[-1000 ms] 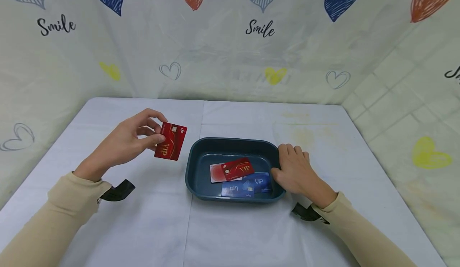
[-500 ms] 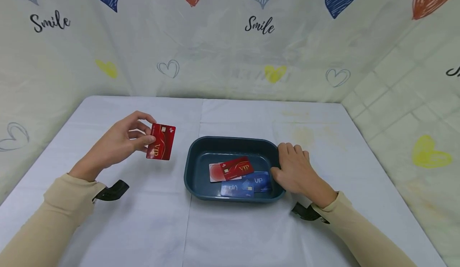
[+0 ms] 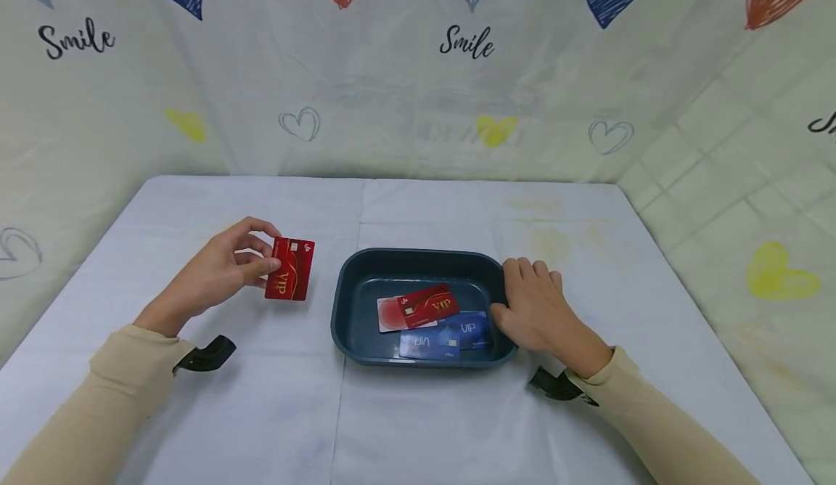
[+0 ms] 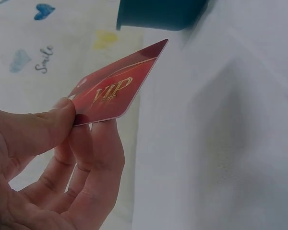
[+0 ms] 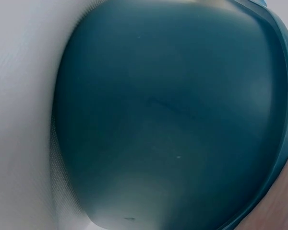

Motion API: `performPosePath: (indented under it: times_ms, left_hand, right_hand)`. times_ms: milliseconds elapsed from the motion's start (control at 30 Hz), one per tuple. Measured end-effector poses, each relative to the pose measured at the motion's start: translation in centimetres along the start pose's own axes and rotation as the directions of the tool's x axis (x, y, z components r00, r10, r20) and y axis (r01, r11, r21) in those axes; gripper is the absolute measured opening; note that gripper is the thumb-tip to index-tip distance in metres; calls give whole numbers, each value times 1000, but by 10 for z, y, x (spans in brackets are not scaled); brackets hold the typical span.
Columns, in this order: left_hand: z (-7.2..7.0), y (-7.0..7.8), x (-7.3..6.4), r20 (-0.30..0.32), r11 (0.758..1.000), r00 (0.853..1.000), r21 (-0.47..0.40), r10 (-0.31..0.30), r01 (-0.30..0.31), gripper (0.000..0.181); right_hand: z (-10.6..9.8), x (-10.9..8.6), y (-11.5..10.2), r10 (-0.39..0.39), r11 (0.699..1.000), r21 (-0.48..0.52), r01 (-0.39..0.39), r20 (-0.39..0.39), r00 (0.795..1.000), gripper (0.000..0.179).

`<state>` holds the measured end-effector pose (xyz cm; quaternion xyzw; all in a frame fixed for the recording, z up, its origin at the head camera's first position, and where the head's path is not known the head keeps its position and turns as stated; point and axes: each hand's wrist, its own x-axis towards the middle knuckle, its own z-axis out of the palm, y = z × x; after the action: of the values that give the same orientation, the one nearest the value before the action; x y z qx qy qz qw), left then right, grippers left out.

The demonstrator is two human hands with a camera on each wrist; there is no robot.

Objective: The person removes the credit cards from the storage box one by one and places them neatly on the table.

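My left hand [image 3: 222, 271] pinches a red VIP card [image 3: 290, 269] by its left edge, thumb in front and fingers behind. The card is held up over the table, left of a dark teal tray [image 3: 346, 303]. In the left wrist view the same red card [image 4: 115, 88] shows gold lettering. My right hand [image 3: 538, 311] grips the tray's right end, thumb over the rim. Inside the tray lie another red VIP card [image 3: 429, 306], a white card with a pink disc [image 3: 390, 314] partly under it, and two overlapping blue VIP cards [image 3: 427, 343]. The right wrist view shows the tray's outer wall [image 5: 173, 105].
A white cloth [image 3: 392, 427] covers the table. Behind it hangs a pale backdrop [image 3: 379, 71] printed with hearts and "Smile". Black straps [image 3: 207, 354] stick out at both cuffs.
My left hand has moved left and slightly lower with the red card, farther from the tray. The right hand keeps its grip, and the tray's cards lie as before.
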<state>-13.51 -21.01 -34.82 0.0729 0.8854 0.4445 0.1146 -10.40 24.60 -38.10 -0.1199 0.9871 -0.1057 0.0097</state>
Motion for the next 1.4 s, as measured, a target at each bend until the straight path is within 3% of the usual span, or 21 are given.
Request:
performPosePath:
  times_ms: [500, 933, 1400]
  left_hand:
    - [9, -19, 16, 66, 998, 996, -37, -56, 58, 46]
    - [15, -23, 32, 73, 993, 992, -45, -105, 109, 47]
    - [20, -26, 47, 84, 987, 983, 34, -161, 158, 55]
  right_hand:
    - [1, 0, 1, 8, 1000, 4, -8, -4, 1000, 29]
    - [2, 1, 0, 9, 1000, 5, -9, -7, 1000, 28]
    - [3, 1, 1, 10, 1000, 2, -10, -9, 1000, 23]
